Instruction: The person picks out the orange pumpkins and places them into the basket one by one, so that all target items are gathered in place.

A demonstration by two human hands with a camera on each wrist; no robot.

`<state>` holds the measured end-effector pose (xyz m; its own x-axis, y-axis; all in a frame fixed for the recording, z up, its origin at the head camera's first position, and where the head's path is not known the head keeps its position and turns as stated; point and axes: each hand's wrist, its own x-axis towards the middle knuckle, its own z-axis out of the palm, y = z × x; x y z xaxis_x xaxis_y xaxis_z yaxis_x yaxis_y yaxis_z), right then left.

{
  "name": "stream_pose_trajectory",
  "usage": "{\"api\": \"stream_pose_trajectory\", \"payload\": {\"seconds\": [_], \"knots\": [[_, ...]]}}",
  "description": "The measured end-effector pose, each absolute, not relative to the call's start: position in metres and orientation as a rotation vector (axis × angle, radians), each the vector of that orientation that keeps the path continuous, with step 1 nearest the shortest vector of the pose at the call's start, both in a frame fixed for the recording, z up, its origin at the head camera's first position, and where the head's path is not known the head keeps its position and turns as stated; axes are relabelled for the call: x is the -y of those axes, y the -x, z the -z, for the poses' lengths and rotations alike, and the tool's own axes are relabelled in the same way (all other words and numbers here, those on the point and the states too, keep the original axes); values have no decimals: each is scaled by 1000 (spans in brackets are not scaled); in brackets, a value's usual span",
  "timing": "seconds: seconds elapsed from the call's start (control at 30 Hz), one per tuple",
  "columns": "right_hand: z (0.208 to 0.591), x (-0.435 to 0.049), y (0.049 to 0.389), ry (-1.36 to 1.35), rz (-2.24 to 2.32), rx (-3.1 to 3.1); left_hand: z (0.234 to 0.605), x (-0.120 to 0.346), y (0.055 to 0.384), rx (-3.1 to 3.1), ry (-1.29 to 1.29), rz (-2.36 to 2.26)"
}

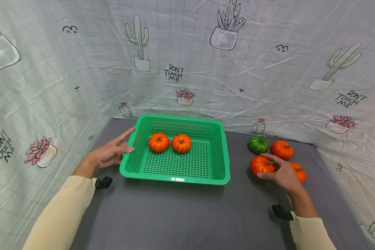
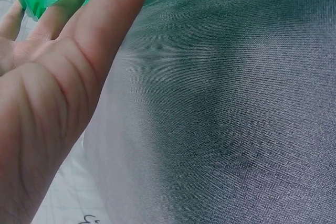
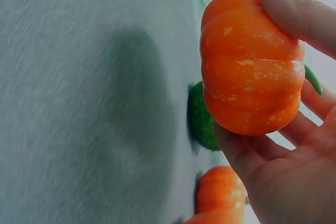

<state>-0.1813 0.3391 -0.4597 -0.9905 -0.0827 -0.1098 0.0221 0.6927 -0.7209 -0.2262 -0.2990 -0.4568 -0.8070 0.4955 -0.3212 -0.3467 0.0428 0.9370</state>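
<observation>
Grasping an orange pumpkin (image 1: 258, 166) with fingers and thumb of the right hand (image 1: 283, 175), lower right of the head view, near a green pumpkin (image 1: 258, 144) and two other orange pumpkins (image 1: 282, 149). Touching the left rim of a perforated green basket (image 1: 175, 166) containing two orange pumpkins (image 1: 181, 143), mid-frame, with the left hand (image 1: 110, 151), fingers extended.

Two ribbed orange pumpkins (image 1: 158, 142) sit side by side in the rectangular green plastic basket (image 1: 206, 180); right of it I see three more pumpkins (image 1: 282, 150): one before a round green pumpkin (image 1: 258, 144), two farther right.
</observation>
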Motion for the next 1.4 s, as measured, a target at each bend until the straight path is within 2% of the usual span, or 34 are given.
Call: {"api": "stream_pose_trajectory", "payload": {"seconds": [1.4], "knots": [[410, -272, 183, 215, 1428, -2653, 457, 300, 226, -1705, -148, -1834]]}}
